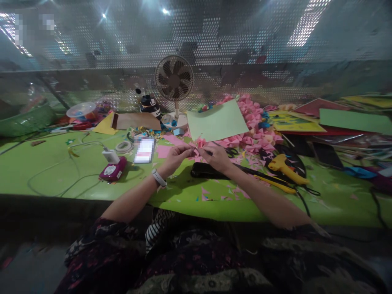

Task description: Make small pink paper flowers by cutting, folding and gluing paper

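Note:
My left hand (179,157), with a pale band at its wrist, is closed in a pinch at a small pink paper flower (201,142). From the other side my right hand (217,156) meets it, thumb and fingers pinched at the flower's base. Something small and dark shows between the right fingers; I cannot make out what it is. Just behind the hands lies a light green paper sheet (217,122), with a heap of pink paper flowers (249,110) around it. A black hair straightener (208,170) lies under my right wrist, and scissors (232,152) rest beyond that hand.
A yellow glue gun (286,169) lies to the right near a yellow cutter (274,184). On the left are a lit phone (144,150), a tape roll (124,147) and a purple power adapter (113,169) with trailing cables. A fan (174,78) stands at the back.

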Tool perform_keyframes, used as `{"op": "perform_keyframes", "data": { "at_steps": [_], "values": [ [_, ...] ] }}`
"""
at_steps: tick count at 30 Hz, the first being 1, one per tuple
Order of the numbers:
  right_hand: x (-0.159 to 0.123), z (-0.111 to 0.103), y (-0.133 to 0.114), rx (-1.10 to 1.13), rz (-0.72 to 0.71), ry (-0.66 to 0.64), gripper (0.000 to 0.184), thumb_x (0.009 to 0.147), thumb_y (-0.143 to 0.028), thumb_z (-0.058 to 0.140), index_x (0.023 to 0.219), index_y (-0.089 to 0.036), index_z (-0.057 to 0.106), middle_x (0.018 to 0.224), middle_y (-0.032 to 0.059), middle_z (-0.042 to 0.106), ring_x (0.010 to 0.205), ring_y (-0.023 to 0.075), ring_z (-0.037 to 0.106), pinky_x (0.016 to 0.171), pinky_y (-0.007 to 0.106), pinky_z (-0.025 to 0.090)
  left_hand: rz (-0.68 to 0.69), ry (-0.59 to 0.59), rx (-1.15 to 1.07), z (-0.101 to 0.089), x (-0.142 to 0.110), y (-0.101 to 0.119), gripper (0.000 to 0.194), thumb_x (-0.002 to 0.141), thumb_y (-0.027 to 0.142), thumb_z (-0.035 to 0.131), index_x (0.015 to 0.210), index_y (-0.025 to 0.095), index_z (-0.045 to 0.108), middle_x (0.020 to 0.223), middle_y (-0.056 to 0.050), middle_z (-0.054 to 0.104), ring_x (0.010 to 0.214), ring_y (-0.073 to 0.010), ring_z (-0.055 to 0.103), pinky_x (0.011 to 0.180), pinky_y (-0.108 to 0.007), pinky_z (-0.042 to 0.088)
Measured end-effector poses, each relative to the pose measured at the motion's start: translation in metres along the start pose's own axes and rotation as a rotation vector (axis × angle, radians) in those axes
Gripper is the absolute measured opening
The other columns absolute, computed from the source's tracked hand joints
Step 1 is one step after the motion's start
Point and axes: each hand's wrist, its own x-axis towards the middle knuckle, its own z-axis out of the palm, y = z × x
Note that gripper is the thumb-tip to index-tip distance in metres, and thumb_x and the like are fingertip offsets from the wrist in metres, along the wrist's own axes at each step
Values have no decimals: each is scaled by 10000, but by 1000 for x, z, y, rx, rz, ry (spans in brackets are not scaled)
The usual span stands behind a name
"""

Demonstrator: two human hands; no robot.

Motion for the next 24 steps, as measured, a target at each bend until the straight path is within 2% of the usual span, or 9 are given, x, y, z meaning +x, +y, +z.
{"op": "perform_keyframes", "data": {
  "at_steps": [4,13,20,24],
  "values": [
    [1,0,3,-19,-33,-7,470,954,-484,488,651,-178,674,610,33,628,558,137,500,565,272,328,-13,4,-30,1,-1,2,305,656,391,863,864,181,789,834,-45,767,737,-131,691,799,-295,554],
    [3,-8,-1,-42,-80,-38,508,956,-494,472,595,-174,630,565,23,575,544,126,467,558,264,319,34,-27,48,-3,-2,1,246,697,377,843,840,183,796,773,-51,760,690,-123,674,722,-271,537],
    [2,-9,-5,42,-112,-74,470,950,-478,482,651,-165,663,559,18,577,520,118,453,529,255,321,112,-6,117,-3,-4,2,210,713,380,831,776,184,791,720,-49,754,644,-129,664,663,-274,529],
    [1,-9,-6,68,-105,-90,462,945,-465,489,625,-166,635,527,0,512,510,112,427,519,258,304,119,5,114,-1,-4,2,219,688,392,846,731,186,782,691,-40,746,621,-122,653,641,-265,525]
  ]
}}
